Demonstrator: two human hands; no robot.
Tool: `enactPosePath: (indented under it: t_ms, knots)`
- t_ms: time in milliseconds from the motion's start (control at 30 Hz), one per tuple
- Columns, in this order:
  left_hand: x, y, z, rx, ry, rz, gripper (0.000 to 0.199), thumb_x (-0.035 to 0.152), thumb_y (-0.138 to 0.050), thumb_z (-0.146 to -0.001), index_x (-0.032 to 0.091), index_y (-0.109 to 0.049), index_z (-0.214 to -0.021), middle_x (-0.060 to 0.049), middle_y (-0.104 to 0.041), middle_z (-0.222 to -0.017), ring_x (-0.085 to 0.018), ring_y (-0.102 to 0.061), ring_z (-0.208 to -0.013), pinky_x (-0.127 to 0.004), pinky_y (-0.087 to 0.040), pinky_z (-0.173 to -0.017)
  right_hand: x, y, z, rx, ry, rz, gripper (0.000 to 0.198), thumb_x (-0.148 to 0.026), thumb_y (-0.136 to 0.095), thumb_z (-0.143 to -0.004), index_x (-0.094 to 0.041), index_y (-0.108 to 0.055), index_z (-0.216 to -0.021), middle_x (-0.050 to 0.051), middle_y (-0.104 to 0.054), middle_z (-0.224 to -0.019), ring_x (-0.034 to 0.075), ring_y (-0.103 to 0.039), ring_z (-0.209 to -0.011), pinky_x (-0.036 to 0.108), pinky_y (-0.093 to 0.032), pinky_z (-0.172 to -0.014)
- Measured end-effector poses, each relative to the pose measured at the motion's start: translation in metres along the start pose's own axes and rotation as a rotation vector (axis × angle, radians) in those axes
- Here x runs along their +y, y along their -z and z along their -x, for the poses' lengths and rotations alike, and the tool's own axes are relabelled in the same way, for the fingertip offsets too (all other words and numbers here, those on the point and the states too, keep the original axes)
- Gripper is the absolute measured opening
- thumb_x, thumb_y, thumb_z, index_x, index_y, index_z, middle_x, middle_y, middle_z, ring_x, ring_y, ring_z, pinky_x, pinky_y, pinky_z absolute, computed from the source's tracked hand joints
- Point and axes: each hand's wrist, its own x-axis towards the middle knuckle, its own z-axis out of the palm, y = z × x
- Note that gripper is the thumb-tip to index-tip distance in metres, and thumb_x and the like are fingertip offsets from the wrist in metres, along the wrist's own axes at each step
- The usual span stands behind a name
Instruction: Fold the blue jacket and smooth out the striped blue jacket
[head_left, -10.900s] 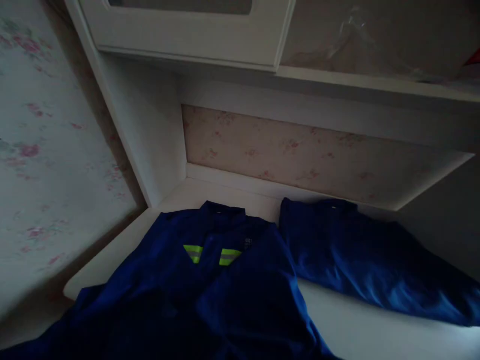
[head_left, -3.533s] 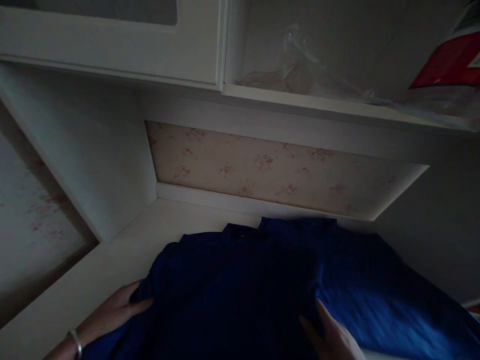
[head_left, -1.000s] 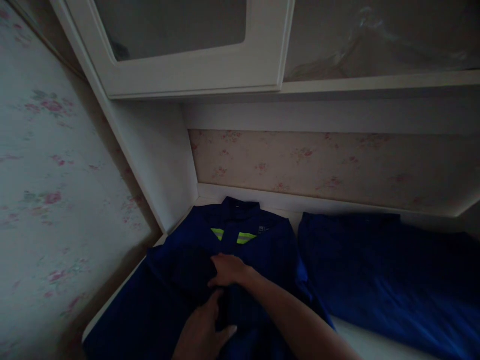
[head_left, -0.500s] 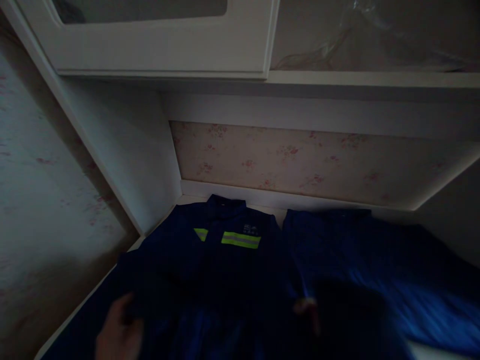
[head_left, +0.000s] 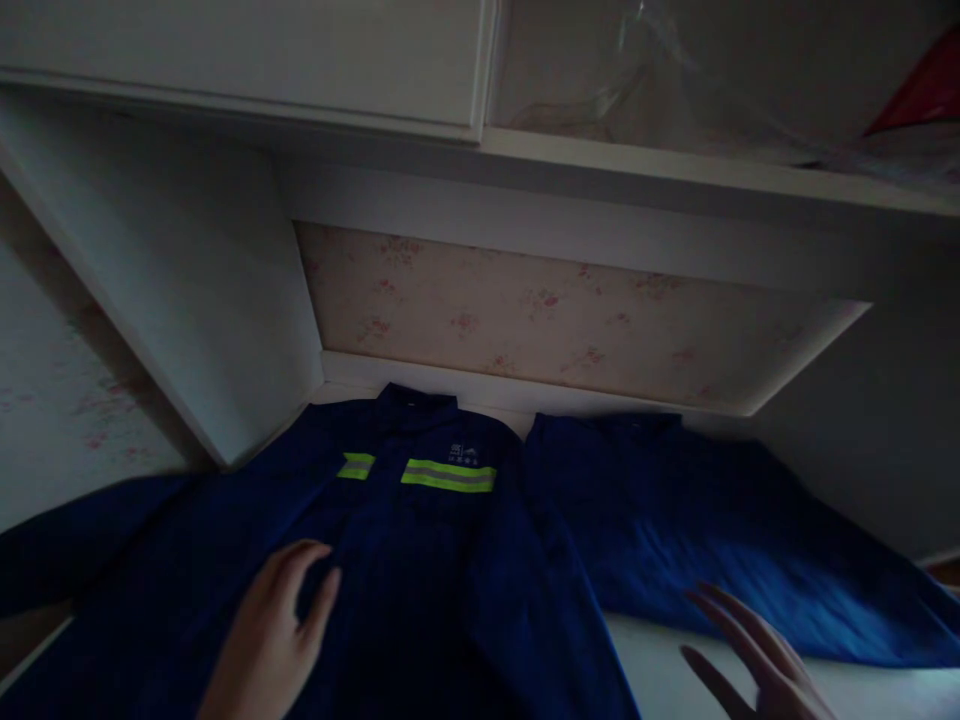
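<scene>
Your left hand (head_left: 264, 622) curves over the striped blue jacket (head_left: 420, 550) at seven o'clock; right hand (head_left: 776, 675) at four, near another blue garment (head_left: 690, 525)!

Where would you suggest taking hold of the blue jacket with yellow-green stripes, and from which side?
Probably by the collar, from above and the near side: it seems to stand slightly raised at the far end of the jacket, giving an edge to pinch, while the white board close behind leaves little room there.
</scene>
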Motion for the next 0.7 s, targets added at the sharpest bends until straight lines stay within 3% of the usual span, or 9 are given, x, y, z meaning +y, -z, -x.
enactPosePath:
  t_ms: [100, 200, 300, 400, 467, 567, 633, 700]
  knots:
    - [0.051, -0.041, -0.015, -0.216, -0.059, -0.023, 0.046, 0.05, -0.041, -0.091, 0.022, -0.053, -0.126, -0.011, -0.055, -0.133, -0.025, -0.053, -0.122, -0.046, -0.043, -0.104, -0.002, -0.024, -0.043, -0.196, 0.146, 0.131, 0.058, -0.055, -0.052, -0.086, -0.03, -0.046, -0.138, 0.008, -0.042, -0.147, 0.034, -0.037, -0.134, 0.062, -0.035, -0.105]
    - [0.056, -0.065, -0.035, -0.34, -0.019, -0.173, 0.052, 0.051, -0.034, -0.093, 0.025, -0.048, -0.136, -0.009, -0.042, -0.148, -0.032, -0.039, -0.134, -0.066, -0.026, -0.108, -0.002, -0.046, -0.069, -0.356, 0.209, 0.163, 0.05, -0.048, -0.047, -0.09, -0.035, -0.044, -0.139, 0.004, -0.043, -0.146, 0.031, -0.036, -0.135, 0.063, -0.03, -0.108]
    - [0.038, -0.078, -0.052, -0.389, 0.031, -0.272, 0.056, 0.055, -0.031, -0.092, 0.029, -0.042, -0.14, -0.006, -0.03, -0.154, -0.035, -0.026, -0.141, -0.072, -0.013, -0.108, 0.015, -0.062, -0.069, -0.303, 0.23, 0.13, 0.04, -0.037, -0.041, -0.093, -0.036, -0.053, -0.132, 0.003, -0.053, -0.138, 0.028, -0.046, -0.129, 0.055, -0.037, -0.106]
    - [0.021, -0.086, -0.064, -0.408, 0.033, -0.294, 0.058, 0.06, -0.028, -0.091, 0.034, -0.038, -0.142, -0.004, -0.027, -0.156, -0.034, -0.021, -0.143, -0.07, -0.008, -0.109, 0.038, -0.067, -0.071, -0.134, 0.033, 0.036, 0.043, -0.033, -0.035, -0.092, -0.027, -0.057, -0.128, 0.007, -0.061, -0.129, 0.027, -0.061, -0.113, 0.043, -0.053, -0.091]
    - [0.015, -0.09, -0.07, -0.415, 0.033, -0.297, 0.058, 0.061, -0.026, -0.091, 0.035, -0.037, -0.142, -0.004, -0.027, -0.156, -0.033, -0.02, -0.143, -0.071, -0.007, -0.108, 0.046, -0.059, -0.085, 0.004, -0.225, -0.031, 0.049, -0.041, -0.034, -0.089, -0.021, -0.057, -0.127, 0.011, -0.067, -0.119, 0.029, -0.067, -0.1, 0.039, -0.057, -0.077]
    - [0.009, -0.094, -0.081, -0.406, 0.026, -0.298, 0.058, 0.062, -0.026, -0.09, 0.037, -0.038, -0.141, -0.004, -0.029, -0.155, -0.033, -0.021, -0.143, -0.071, -0.008, -0.108, 0.042, -0.024, -0.119, 0.172, -0.557, -0.081, 0.064, -0.058, -0.034, -0.083, -0.015, -0.058, -0.124, 0.016, -0.07, -0.104, 0.033, -0.068, -0.088, 0.04, -0.055, -0.068]
    - [0.005, -0.095, -0.087, -0.395, 0.017, -0.302, 0.057, 0.061, -0.027, -0.09, 0.037, -0.038, -0.141, -0.003, -0.03, -0.155, -0.033, -0.022, -0.142, -0.07, -0.008, -0.108, 0.032, 0.008, -0.14, 0.213, -0.644, -0.087, 0.07, -0.064, -0.033, -0.082, -0.014, -0.057, -0.126, 0.018, -0.07, -0.099, 0.034, -0.068, -0.082, 0.041, -0.053, -0.063]
    - [0.003, -0.095, -0.091, -0.388, 0.015, -0.306, 0.056, 0.06, -0.03, -0.09, 0.037, -0.039, -0.14, -0.004, -0.031, -0.154, -0.033, -0.022, -0.142, -0.071, -0.008, -0.108, 0.018, 0.037, -0.153, 0.242, -0.618, -0.083, 0.068, -0.063, -0.035, -0.083, -0.017, -0.056, -0.127, 0.018, -0.07, -0.096, 0.032, -0.068, -0.078, 0.04, -0.052, -0.063]
